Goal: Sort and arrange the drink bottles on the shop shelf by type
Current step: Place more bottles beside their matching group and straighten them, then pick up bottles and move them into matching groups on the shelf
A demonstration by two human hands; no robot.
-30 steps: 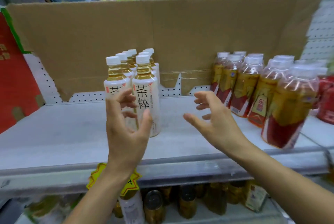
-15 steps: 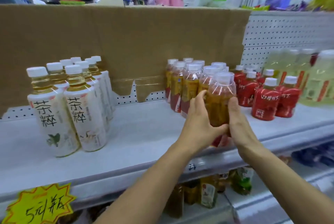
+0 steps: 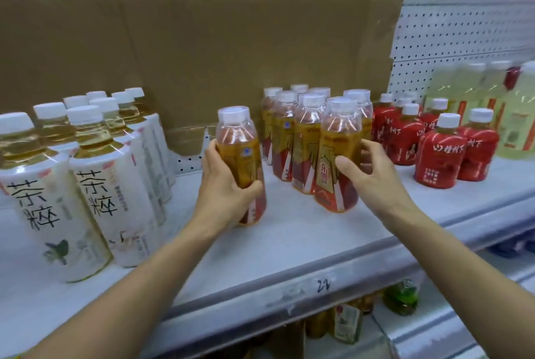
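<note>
My left hand [image 3: 224,185] grips an amber tea bottle [image 3: 238,150] with a gold-and-red label and holds it upright, apart from and left of its group. My right hand [image 3: 367,176] is curled round the front bottle [image 3: 337,156] of that group of gold-and-red bottles [image 3: 292,133], which stands on the white shelf [image 3: 289,245]. White-labelled tea bottles [image 3: 95,173] stand in rows at the left. Small red bottles [image 3: 443,150] stand to the right of the group.
Pale yellow-green bottles [image 3: 474,89] fill the far right. A brown cardboard sheet [image 3: 202,49] lines the back of the shelf, with pegboard [image 3: 463,31] beside it. More bottles [image 3: 347,321] sit on the lower shelf. Goods stand above on the top shelf.
Both hands held one gold-and-red bottle at the front of the group. Now my left hand has drawn it left, and my right hand has taken hold of the front bottle still standing.
</note>
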